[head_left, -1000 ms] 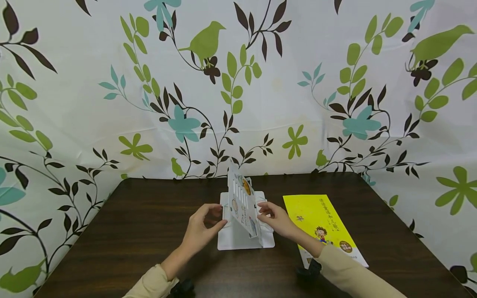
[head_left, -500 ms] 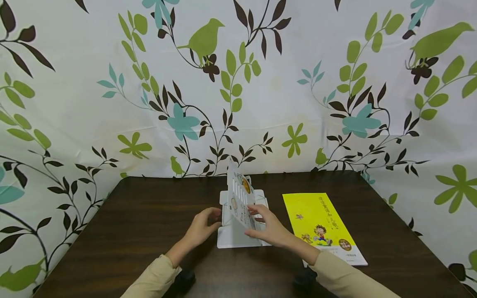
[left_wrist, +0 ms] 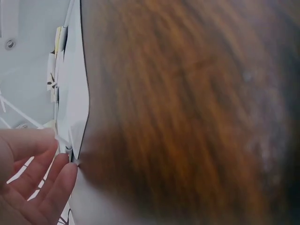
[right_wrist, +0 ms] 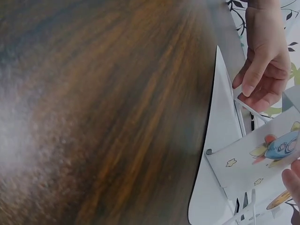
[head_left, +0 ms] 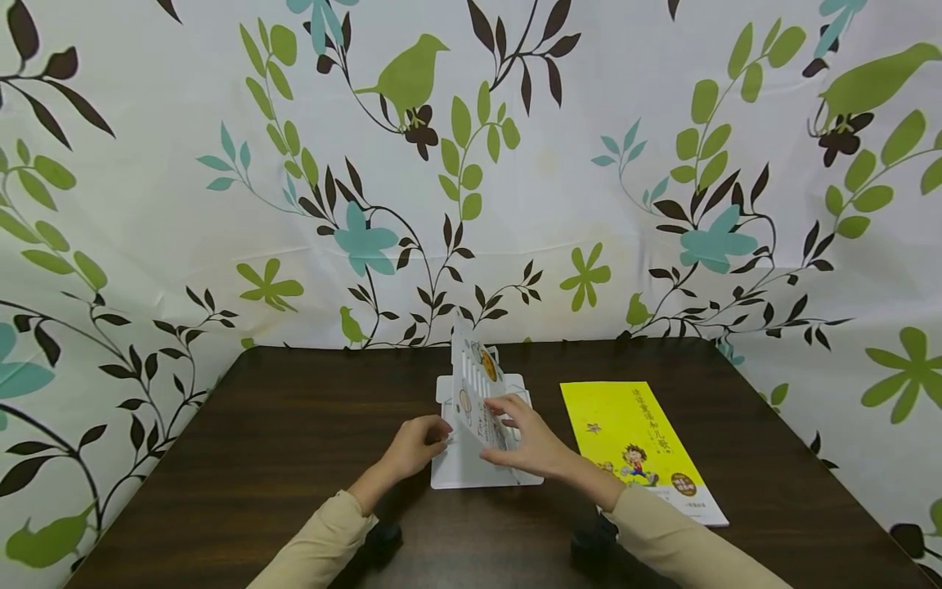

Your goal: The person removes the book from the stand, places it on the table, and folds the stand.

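A white folding book stand [head_left: 456,470] sits on the dark wooden table, its cartoon-printed panel [head_left: 467,378] tilted up and seen nearly edge-on. At the stand's left side my left hand [head_left: 414,447] pinches a thin white wire arm [left_wrist: 29,118] between thumb and fingertips, as the left wrist view shows. My right hand [head_left: 531,442] is on the panel's right face, fingers gently curved and thumb apart from them. The right wrist view catches only its fingertips [right_wrist: 292,182] by the printed face, with the left hand [right_wrist: 267,65] beyond at the wire's end.
A yellow book [head_left: 625,442] with a cartoon child on its cover lies flat to the right of the stand, partly under the right forearm. Behind the dark wooden table [head_left: 294,425] hangs a cloth [head_left: 545,204] printed with leaves and birds.
My right hand has moved left from the stand's right edge onto the panel. My left hand has drawn its fingers together at the stand's left side. The stand stays in place.
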{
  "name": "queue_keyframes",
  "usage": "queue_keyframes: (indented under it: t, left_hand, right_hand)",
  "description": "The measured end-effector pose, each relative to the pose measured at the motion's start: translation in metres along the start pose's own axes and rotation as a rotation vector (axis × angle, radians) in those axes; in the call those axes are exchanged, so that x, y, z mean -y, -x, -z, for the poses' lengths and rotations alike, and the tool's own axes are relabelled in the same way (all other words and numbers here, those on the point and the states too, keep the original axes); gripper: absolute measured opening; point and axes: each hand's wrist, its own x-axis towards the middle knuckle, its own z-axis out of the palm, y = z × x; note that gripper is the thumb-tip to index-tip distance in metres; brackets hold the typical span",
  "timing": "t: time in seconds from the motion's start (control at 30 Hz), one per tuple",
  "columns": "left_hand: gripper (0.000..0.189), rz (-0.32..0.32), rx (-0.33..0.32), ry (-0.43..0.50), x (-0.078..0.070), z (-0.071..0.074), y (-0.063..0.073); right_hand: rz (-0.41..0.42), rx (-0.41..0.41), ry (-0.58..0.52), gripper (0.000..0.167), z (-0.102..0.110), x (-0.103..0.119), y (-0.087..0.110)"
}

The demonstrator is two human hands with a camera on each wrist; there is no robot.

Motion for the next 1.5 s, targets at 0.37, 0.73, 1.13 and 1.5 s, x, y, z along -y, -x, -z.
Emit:
queue_keyframes:
  t: [0.37,0.73,1.13,1.5]
  left_hand:
    - [0.006,-0.069,-0.056,0.019,0.016,-0.009,-0.002]
    - [0.014,0.070,-0.055,-0.083,0.000,-0.008,-0.005]
    - [0.017,0.061,-0.033,-0.130,-0.005,-0.007,-0.006]
    - [0.016,0.078,-0.002,-0.134,-0.008,-0.005,-0.006]
  right_hand:
    - [0.041,-0.020,0.046,0.063,-0.002,-0.005,-0.003]
    - [0.013,-0.041,0.037,0.060,-0.006,-0.002,-0.003]
    - [0.041,-0.102,0.049,0.061,-0.007,-0.003,-0.001]
    - [0.055,-0.128,-0.007,0.062,0.003,-0.008,0.006]
